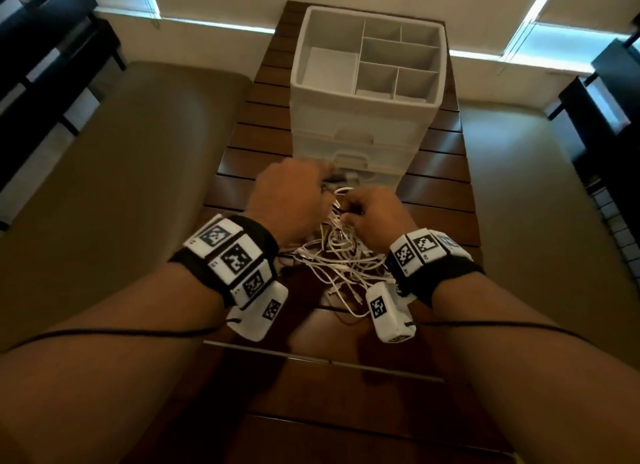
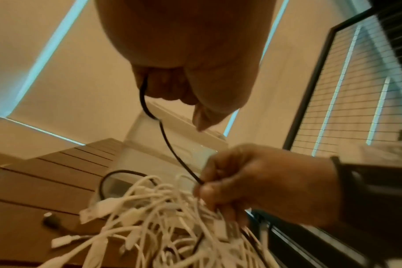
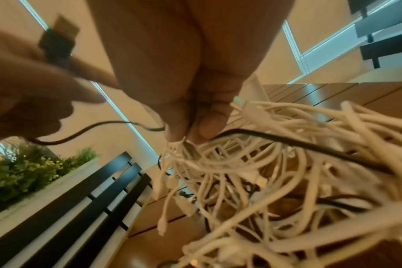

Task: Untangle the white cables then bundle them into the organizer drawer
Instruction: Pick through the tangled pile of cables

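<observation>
A tangle of white cables [image 1: 341, 262] lies on the wooden slatted table [image 1: 440, 200], in front of the white organizer [image 1: 298, 72]; its drawers [image 1: 360, 134] look closed. My left hand [image 1: 311, 183] is raised just before the drawers and holds a black cable [image 2: 166, 139] by its plug end [image 3: 57, 43]. This black cable runs down to my right hand [image 1: 353, 210]. My right hand [image 2: 252, 181] pinches a bunch of white cables [image 3: 218, 163] at the top of the tangle, lifting it, with the black cable passing through its fingers [image 3: 209, 125].
The organizer's top is an open tray with several empty compartments [image 1: 398, 53]. A small black plug [image 2: 51, 220] lies on the table left of the tangle. Beige cushioned seats [image 1: 131, 172] flank the table. Black slatted benches [image 3: 85, 199] and a green plant [image 3: 23, 172] stand beyond.
</observation>
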Available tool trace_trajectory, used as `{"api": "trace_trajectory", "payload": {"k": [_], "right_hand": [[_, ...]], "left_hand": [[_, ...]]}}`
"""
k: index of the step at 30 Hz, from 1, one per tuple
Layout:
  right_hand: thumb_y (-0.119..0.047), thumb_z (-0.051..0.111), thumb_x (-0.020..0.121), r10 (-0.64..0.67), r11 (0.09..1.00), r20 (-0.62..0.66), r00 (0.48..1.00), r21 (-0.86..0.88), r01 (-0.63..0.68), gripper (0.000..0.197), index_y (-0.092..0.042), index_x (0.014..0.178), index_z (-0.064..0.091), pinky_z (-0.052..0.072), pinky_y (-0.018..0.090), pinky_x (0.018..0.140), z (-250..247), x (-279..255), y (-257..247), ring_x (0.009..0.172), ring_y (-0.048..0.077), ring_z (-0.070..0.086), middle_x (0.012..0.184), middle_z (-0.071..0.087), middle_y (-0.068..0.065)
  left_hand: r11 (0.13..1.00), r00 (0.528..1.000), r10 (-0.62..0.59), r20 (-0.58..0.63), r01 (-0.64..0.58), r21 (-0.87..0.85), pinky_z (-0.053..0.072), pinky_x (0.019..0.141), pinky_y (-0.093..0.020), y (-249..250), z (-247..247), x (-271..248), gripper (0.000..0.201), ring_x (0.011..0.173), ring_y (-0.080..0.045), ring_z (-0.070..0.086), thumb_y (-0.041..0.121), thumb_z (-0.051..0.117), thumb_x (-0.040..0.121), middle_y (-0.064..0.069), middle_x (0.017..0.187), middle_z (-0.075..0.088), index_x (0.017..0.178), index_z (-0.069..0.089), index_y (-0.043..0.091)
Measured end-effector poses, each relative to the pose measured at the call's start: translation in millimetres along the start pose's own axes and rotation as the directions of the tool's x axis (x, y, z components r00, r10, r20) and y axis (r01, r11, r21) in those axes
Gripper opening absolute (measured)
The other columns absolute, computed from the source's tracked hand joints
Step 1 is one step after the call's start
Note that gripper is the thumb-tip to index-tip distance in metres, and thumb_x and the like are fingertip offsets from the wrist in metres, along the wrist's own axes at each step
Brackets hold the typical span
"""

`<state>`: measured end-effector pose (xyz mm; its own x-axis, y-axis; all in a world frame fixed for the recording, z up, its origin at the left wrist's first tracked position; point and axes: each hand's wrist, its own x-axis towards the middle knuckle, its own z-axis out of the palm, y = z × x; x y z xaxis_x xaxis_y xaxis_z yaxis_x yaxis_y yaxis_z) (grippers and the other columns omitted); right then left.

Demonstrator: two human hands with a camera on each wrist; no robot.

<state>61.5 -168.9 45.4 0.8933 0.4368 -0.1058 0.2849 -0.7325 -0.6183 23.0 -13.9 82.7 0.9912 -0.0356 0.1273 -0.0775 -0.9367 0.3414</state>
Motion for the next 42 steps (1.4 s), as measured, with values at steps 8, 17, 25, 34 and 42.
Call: {"api": "trace_trajectory", "payload": {"k": [8,17,25,34,42], "right_hand": [[-0.038,0.067,0.085,0.043,0.997,-0.028,0.999,0.065,-0.041,0.014,-0.028,0.078,0.059,0.046,0.033,0.07,4,-9,15,0.078,0.016,0.059,0.084,0.062,-0.006],[-0.037,0.063,0.088,0.17,0.913,0.112,0.979,-0.391,-0.114,0.01,-0.027,0.092,0.064,0.039,0.045,0.096,2,-24,41,0.107,0.025,0.057,0.1,0.064,-0.002],[-0.047,0.06,0.088,0.054,0.989,-0.039,0.998,-0.134,-0.058,0.031,-0.03,0.113,0.062,0.039,0.04,0.093,-1,-16,15,0.107,0.018,0.057,0.11,0.066,-0.005],[-0.026,0.059,0.09,0.17,0.978,0.037,0.985,-0.129,-0.164,0.005,-0.024,0.092,0.063,0.047,0.035,0.083,2,-3,23,0.095,0.024,0.061,0.096,0.067,0.002],[-0.023,0.057,0.09,-0.022,0.963,-0.006,1.0,-0.267,0.019,0.005,-0.018,0.09,0.058,0.042,0.042,0.087,3,-1,1,0.095,0.029,0.06,0.096,0.067,0.007]], "left_hand": [[0.842,0.996,-0.037,0.086,0.077,-0.534,0.037,0.056,-0.015,6,9,8,0.021,0.062,-0.001,0.054,0.029,0.063,0.093,0.014,0.066,0.055,0.072,0.057,0.031],[0.667,0.93,-0.36,0.079,0.316,-0.675,0.037,0.059,-0.025,-19,4,13,0.022,0.061,-0.008,0.045,0.028,0.058,0.097,0.005,0.068,0.051,0.077,0.06,0.018],[0.669,0.986,-0.152,0.071,0.156,-0.726,0.043,0.064,-0.016,-4,-5,12,0.022,0.066,0.0,0.055,0.024,0.063,0.094,0.009,0.072,0.062,0.073,0.063,0.028],[0.755,0.843,-0.509,-0.171,0.343,-0.558,0.055,0.081,-0.035,-37,-5,14,0.014,0.084,-0.014,0.064,0.017,0.066,0.086,0.003,0.095,0.068,0.097,0.068,0.025],[0.975,0.981,-0.05,0.189,0.089,-0.204,0.044,0.071,-0.028,10,27,6,0.022,0.084,-0.014,0.061,0.035,0.062,0.091,0.004,0.093,0.069,0.106,0.07,0.02]]}}
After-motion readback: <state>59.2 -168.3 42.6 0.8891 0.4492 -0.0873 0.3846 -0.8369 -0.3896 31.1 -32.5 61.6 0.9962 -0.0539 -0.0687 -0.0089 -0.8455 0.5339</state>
